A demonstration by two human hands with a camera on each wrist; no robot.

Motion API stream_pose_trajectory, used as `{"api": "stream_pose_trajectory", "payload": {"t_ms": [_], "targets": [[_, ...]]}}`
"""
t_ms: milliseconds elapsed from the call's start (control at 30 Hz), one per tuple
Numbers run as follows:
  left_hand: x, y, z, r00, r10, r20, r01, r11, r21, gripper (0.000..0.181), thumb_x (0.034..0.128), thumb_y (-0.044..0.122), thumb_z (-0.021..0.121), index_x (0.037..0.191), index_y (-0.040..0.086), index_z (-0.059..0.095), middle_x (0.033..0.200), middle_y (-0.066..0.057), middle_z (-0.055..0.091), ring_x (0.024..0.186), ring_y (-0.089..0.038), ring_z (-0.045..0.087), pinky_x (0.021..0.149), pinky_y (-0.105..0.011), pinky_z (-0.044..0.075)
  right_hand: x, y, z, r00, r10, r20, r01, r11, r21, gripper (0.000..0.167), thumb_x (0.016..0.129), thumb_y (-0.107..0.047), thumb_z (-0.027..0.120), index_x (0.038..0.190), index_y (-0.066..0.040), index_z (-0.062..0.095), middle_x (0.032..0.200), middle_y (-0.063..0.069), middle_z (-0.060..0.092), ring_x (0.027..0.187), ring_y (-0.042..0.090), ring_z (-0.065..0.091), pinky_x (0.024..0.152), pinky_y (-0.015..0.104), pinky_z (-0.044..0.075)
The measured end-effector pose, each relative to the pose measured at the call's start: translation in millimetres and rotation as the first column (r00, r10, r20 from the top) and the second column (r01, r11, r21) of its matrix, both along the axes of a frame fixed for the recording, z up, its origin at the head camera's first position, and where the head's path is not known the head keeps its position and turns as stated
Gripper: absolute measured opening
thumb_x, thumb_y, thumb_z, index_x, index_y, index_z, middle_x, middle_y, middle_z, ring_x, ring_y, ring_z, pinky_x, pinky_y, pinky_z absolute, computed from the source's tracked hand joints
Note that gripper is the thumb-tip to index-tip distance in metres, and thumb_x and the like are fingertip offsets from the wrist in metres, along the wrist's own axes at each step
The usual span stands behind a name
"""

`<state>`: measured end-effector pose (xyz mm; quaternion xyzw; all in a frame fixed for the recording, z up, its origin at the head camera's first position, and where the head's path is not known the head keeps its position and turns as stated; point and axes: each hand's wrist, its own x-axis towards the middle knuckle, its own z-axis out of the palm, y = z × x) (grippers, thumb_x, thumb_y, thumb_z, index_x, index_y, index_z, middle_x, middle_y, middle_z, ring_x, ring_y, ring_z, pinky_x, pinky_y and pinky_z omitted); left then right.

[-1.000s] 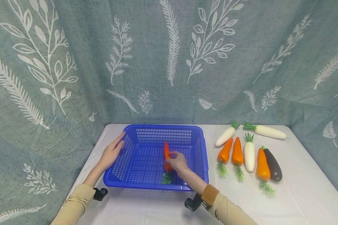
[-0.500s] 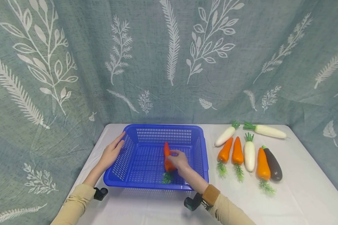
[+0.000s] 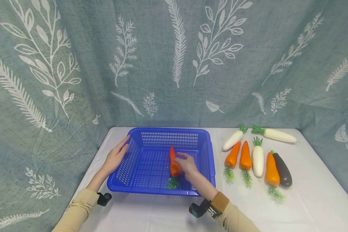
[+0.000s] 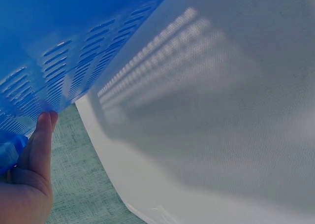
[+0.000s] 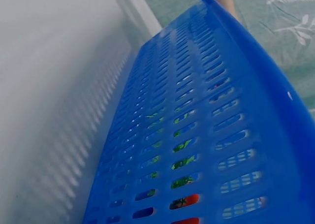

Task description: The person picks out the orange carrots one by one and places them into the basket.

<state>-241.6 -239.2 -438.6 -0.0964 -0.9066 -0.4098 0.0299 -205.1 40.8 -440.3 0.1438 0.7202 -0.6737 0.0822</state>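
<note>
In the head view my left hand (image 3: 116, 157) holds the left rim of a blue plastic basket (image 3: 168, 192). The left wrist view shows its straight fingers (image 4: 43, 143) against the basket's outer wall; the thumb is hidden there. An orange carrot (image 3: 174, 164) lies inside on the basket floor, leafy end toward the near side. Over it, just to the right, is my right hand (image 3: 188, 163), with loosely bent, parted fingers and nothing between them. Through the slots in the right wrist view I see the carrot's green leaves (image 5: 183, 162); that hand is outside this view.
Right of the basket, on the white table (image 3: 208, 222), lie several vegetables: white radishes (image 3: 257, 161), carrots (image 3: 245, 156), and a dark eggplant (image 3: 282, 169) touching one carrot. A leaf-patterned curtain (image 3: 174, 64) hangs behind the table.
My right hand has let go of the carrot and drawn slightly to the right, uncovering more of it. The left hand and basket have stayed in place.
</note>
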Motion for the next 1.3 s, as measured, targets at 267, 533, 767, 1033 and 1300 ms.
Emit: {"api": "stream_pose_trajectory", "payload": {"t_ms": [267,533,767,1033,1300], "targets": [[-0.5,-0.9,-1.1,1.000,-0.003,-0.012,0.003,1.000,0.004,0.050,0.1046,0.031,0.032,0.150,0.010,0.030,0.151,-0.020,0.031,0.138,-0.041,0.032,0.113,-0.055,0.028,-0.9,5,1.8,0.999,0.013,0.036,-0.009,0.994,-0.109,0.047,0.084,-0.005,0.061,0.129,0.005,0.054,0.095,0.007,0.058,0.072,0.009,0.048,0.059,0.017,0.042],[-1.8,-2.6,-4.6,1.000,0.000,-0.025,0.000,1.000,-0.014,0.051,0.1045,0.034,0.031,0.150,0.011,0.029,0.152,-0.019,0.032,0.137,-0.042,0.033,0.113,-0.055,0.028,4.3,12,12.6,0.992,0.094,0.080,-0.073,0.970,-0.231,0.048,0.090,-0.009,0.057,0.136,0.003,0.048,0.113,0.017,0.061,0.101,0.026,0.057,0.095,0.039,0.050],[-1.2,-1.1,-2.8,1.000,0.003,-0.016,-0.003,1.000,-0.005,0.050,0.1045,0.033,0.032,0.149,0.010,0.030,0.152,-0.019,0.031,0.138,-0.041,0.032,0.114,-0.054,0.027,7.2,21,21.4,0.982,0.185,0.036,-0.171,0.954,-0.244,0.047,0.092,-0.012,0.056,0.136,0.002,0.047,0.124,0.024,0.058,0.114,0.035,0.056,0.104,0.048,0.044],[-0.4,-1.1,-2.2,1.000,-0.007,-0.012,0.007,1.000,0.005,0.050,0.1046,0.032,0.032,0.150,0.011,0.029,0.152,-0.019,0.031,0.138,-0.041,0.032,0.114,-0.055,0.027,8.3,34,23.6,0.970,0.242,-0.018,-0.240,0.947,-0.214,0.045,0.092,-0.014,0.057,0.135,0.000,0.050,0.122,0.020,0.061,0.111,0.031,0.059,0.101,0.045,0.045],[1.0,-0.4,-0.5,1.000,-0.003,-0.001,0.003,1.000,0.008,0.049,0.1047,0.030,0.032,0.150,0.011,0.028,0.153,-0.018,0.029,0.139,-0.041,0.030,0.114,-0.055,0.026,14.7,50,30.0,0.938,0.341,-0.058,-0.345,0.934,-0.091,0.046,0.093,-0.019,0.057,0.135,-0.003,0.051,0.137,0.021,0.051,0.126,0.037,0.050,0.109,0.052,0.038]]}}
